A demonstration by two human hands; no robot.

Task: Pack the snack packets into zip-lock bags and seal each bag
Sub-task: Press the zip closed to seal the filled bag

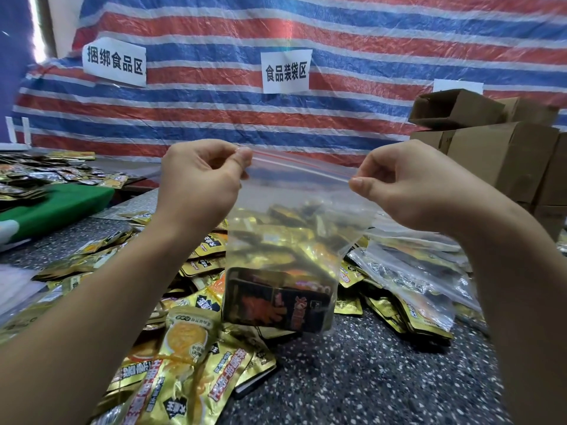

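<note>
Left hand [196, 182] pinched the top left corner of the zip-lock bag [285, 240], thumb against curled fingers, closed on the plastic. Right hand [408, 185] did the same at the top right corner, thumb and forefinger clamped on the strip. Bag was held up in the air between both hands, above the table [368, 378], top edge pulled taut; the red zip line [306, 167] ran straight from one hand to the other. Couldn't tell whether the zip was pressed shut. Bag hung down clear, with a dark snack packet [276, 302] showing red print sitting at its bottom, upper part looked empty. Under and behind the bag: a loose pile of gold snack packets [190, 348] spread over the speckled table, running from the near left edge toward the middle. To the right of the held bag, filled bags [408, 271] lay flat on the pile. Green board [58, 207] near the left edge of the table, more packets [36, 173] heaped past it toward the far left corner. Cardboard boxes [497, 154] stacked at the far right. Striped red-blue-white tarp [337, 41] behind the far edge, with white paper signs [286, 70] stuck on it.
</note>
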